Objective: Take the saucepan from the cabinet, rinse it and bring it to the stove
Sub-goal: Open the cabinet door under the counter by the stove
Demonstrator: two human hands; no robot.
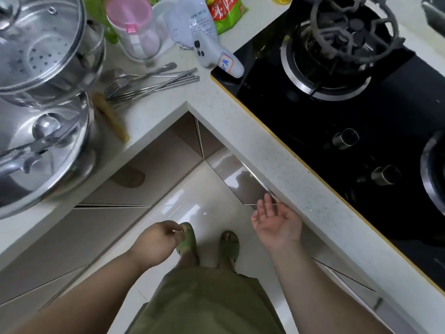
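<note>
My right hand [277, 222] is open, palm up, with its fingertips at the top edge of a brown cabinet door [238, 179] under the white counter. My left hand [156, 242] hangs loosely curled over the floor and holds nothing. The cabinet doors look shut, and no saucepan from inside shows. The black glass stove [325, 121] lies in the counter at the right, with a gas burner and its iron grate [346, 32] at the back.
At the left, a steamer pot with a glass lid [36, 44] stands above a steel pot [43, 153]. Cutlery [149, 83], a pink-lidded jug [134, 27] and food bags [192, 20] lie in the counter's corner. Two stove knobs [344, 138] face the front. My feet in green slippers [228, 247] stand on glossy tile.
</note>
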